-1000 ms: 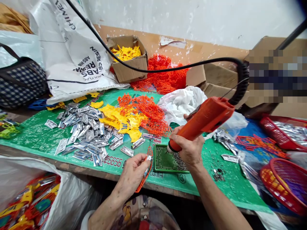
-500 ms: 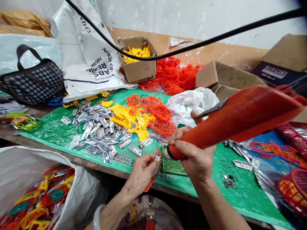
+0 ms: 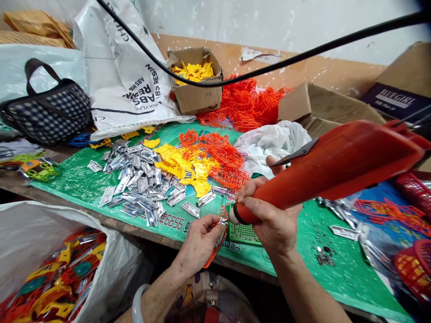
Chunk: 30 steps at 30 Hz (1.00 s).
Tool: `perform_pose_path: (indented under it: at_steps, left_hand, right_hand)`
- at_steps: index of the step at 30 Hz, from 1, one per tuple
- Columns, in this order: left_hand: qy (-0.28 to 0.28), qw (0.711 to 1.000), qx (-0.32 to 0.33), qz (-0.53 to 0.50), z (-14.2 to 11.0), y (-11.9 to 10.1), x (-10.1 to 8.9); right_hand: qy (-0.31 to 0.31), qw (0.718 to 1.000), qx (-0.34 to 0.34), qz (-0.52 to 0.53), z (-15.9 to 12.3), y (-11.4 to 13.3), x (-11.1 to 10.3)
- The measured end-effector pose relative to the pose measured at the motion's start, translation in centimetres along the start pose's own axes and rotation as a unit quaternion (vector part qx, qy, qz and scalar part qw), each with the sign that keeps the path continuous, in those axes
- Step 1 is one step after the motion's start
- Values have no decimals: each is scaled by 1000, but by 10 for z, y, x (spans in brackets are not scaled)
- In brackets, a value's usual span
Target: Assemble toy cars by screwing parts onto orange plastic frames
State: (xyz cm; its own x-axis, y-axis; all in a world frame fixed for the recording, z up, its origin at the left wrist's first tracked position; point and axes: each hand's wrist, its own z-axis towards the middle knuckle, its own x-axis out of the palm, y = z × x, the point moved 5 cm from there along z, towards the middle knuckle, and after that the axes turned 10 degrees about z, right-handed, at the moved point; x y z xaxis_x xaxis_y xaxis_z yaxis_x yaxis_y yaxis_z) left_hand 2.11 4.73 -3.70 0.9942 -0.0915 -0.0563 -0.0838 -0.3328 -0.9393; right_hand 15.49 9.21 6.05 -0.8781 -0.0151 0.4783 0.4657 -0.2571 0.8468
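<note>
My right hand [image 3: 272, 215] is wrapped round a red electric screwdriver [image 3: 303, 175], a thick barrel with a grey metal lever on top. Its pale nose points down to the left, at the small piece in my other hand. Pinched between the thumb and fingers of my left hand [image 3: 202, 237] is an orange plastic frame [image 3: 215, 251] with a silvery part at its upper end. The tool's tip is close to that end; whether they touch I cannot tell. Behind the nose lies a green perforated tray [image 3: 247, 234], partly covered by my right hand.
Silvery plates [image 3: 141, 179], yellow plastic parts [image 3: 185, 166] and orange frames [image 3: 222, 154] lie heaped on the green sheet [image 3: 77, 179]. Small screws [image 3: 325, 256] sit at right. A white sack [image 3: 124, 242] of assembled pieces stands at lower left. A black cable [image 3: 269, 67] hangs across the view.
The view has shifted very slightly. Both hands keep their grips, and the screwdriver's nose stays beside the orange frame's upper end.
</note>
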Motion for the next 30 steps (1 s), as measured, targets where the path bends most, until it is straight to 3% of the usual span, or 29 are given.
perform_pose_path:
  at_steps: [12, 23, 30]
  left_hand:
    - [-12, 1000, 12, 23, -4, 0, 3]
    - [-35, 994, 72, 75, -9, -1, 5]
    - [-29, 995, 59, 72, -10, -3, 5]
  right_hand:
    - [29, 999, -15, 29, 0, 7, 0]
    - [29, 999, -14, 3, -2, 8, -2]
    - [26, 1000, -16, -4, -1, 7, -3]
